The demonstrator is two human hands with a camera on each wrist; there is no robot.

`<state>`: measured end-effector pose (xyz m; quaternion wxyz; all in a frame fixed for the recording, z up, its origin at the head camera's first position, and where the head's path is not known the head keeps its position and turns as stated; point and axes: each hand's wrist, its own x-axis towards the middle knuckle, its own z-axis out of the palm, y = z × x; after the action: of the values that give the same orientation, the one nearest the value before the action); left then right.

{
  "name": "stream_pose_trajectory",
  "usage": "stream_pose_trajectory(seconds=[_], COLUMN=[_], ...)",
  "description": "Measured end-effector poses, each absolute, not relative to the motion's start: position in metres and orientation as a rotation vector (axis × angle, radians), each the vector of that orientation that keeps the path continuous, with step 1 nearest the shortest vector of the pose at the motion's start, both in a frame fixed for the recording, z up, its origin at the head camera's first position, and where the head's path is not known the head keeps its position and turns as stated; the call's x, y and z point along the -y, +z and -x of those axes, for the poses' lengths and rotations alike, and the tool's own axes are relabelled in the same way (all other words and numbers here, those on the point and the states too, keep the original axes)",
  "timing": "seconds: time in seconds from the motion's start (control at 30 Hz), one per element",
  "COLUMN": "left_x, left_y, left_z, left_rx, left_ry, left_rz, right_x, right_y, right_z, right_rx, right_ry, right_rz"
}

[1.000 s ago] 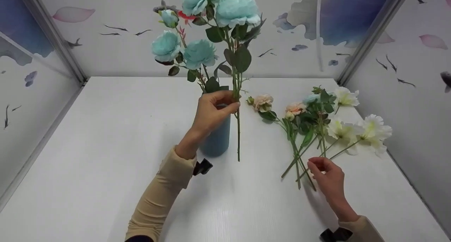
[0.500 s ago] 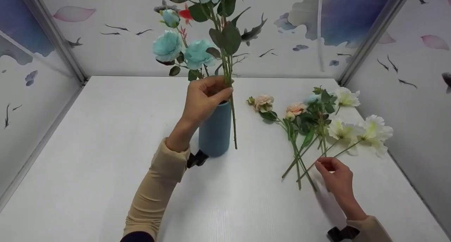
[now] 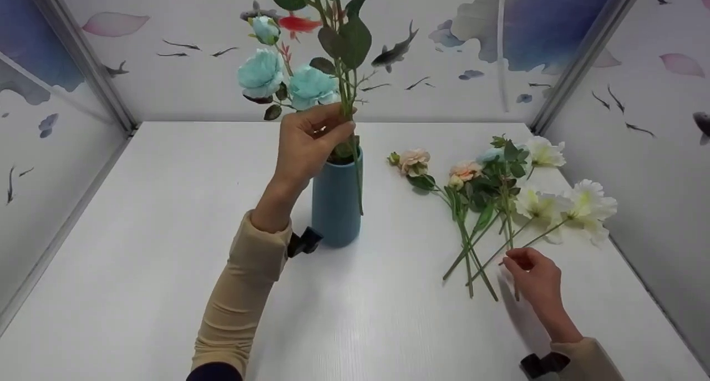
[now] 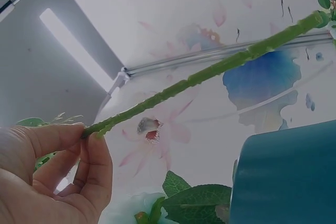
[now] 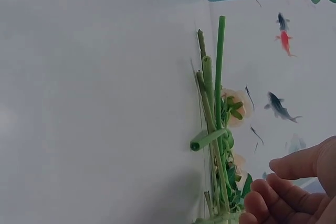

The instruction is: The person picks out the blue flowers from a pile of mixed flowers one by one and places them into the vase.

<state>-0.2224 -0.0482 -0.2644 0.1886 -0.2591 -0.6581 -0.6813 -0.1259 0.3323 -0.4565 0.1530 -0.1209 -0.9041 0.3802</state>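
My left hand [image 3: 304, 145] pinches the green stem [image 3: 358, 176] of a leafy artificial flower between thumb and fingertips. Its bloom is cut off by the top of the head view. The stem's lower end overlaps the right side of a blue vase [image 3: 335, 209], outside its mouth. Pale blue roses [image 3: 259, 73] stand in the vase, leaning left. In the left wrist view the bare stem [image 4: 210, 72] slants beside the vase [image 4: 289, 177]. My right hand [image 3: 535, 281] hovers by the loose stems [image 3: 469, 259], fingers loosely curled; the right wrist view shows nothing between them.
On the right side of the white table [image 3: 166, 231] lie peach flowers [image 3: 414, 162], a blue bloom [image 3: 491, 155] among leaves, and several white-yellow flowers [image 3: 591, 206], stems crossed. Painted wall panels [image 3: 166, 87] enclose the table at the back and sides.
My left hand has moved up and to the left with the flower, bringing the stem's lower end up across the vase. My right hand has shifted slightly right.
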Motion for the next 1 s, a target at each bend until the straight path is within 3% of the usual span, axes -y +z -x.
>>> stream_pose_trajectory(seconds=[0.57,1.0], left_x=[0.054,0.056], left_y=[-0.246,-0.239], left_z=[0.225,0.23], left_rx=[1.792,1.773], left_ry=[-1.866,-1.857], left_rz=[0.676,0.686], right_x=[-0.354,-0.361], right_y=[-0.451,-0.44], right_z=[0.138,0.184], right_rx=[2.746,2.701], right_ry=[0.834,0.77], right_rz=[0.247,0.184])
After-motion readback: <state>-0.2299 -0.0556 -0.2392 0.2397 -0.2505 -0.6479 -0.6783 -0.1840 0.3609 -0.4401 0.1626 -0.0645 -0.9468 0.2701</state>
